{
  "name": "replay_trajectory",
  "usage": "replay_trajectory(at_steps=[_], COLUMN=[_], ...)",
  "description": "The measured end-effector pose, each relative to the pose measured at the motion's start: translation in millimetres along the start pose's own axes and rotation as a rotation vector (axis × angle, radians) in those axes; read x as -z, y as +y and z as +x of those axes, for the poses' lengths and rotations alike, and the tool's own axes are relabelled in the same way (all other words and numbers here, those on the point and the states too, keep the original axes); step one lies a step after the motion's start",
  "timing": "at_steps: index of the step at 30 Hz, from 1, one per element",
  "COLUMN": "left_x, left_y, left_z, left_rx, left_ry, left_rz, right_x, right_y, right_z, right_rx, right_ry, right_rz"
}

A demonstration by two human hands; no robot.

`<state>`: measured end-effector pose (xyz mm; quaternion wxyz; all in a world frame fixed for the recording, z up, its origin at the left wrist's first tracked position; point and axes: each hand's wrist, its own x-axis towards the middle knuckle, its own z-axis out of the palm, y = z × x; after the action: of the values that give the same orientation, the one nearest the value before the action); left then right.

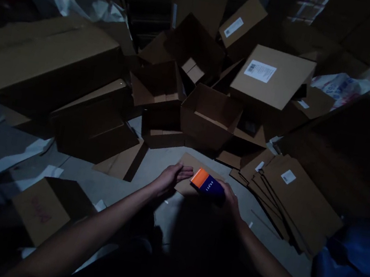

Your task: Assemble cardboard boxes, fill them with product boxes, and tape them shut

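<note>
A small orange and dark blue box (208,184) with pale lettering is held up in front of me. My right hand (231,202) grips its right end, with the fingers partly hidden in shadow. Just left of the orange end, my left hand (172,177) is open, fingers stretched toward the box with a narrow gap between. Below the box, a flat piece of cardboard (188,160) lies on the floor, partly covered by the box and hands.
Several open cardboard boxes (210,114) crowd the floor ahead. Flattened cartons (302,200) are stacked at right, near a blue plastic bag (355,266). A long carton (50,54) lies at left, and a box with red writing (41,209) stands nearer. The light is dim.
</note>
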<state>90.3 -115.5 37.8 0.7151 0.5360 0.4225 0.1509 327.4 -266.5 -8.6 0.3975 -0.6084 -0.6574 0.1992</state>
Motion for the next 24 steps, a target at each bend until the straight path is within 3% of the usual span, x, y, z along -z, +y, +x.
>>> replay_trajectory(at_steps=[4, 12, 17, 20, 24], left_x=[-7.9, -7.9, -2.4, 20.8, 50.7], left_y=[12, -1, -14, -14, -19], left_z=[-12, -13, 7, 18, 29], left_rx=[0.296, 0.354, 0.22, 0.104, 0.043], left_ry=[0.026, 0.083, 0.281, 0.44, 0.549], left_rz=[-0.373, -0.473, -0.359, -0.248, -0.121], right_x=[2, -4, 3, 6, -1], right_y=[-7, -13, -15, -22, -31], right_z=[0, -8, -7, 0, 15], right_rx=[0.106, 0.053, 0.077, 0.005, -0.062], right_ry=[-0.001, -0.062, -0.174, -0.249, -0.29], right_rz=[-0.066, -0.187, -0.261, -0.256, -0.284])
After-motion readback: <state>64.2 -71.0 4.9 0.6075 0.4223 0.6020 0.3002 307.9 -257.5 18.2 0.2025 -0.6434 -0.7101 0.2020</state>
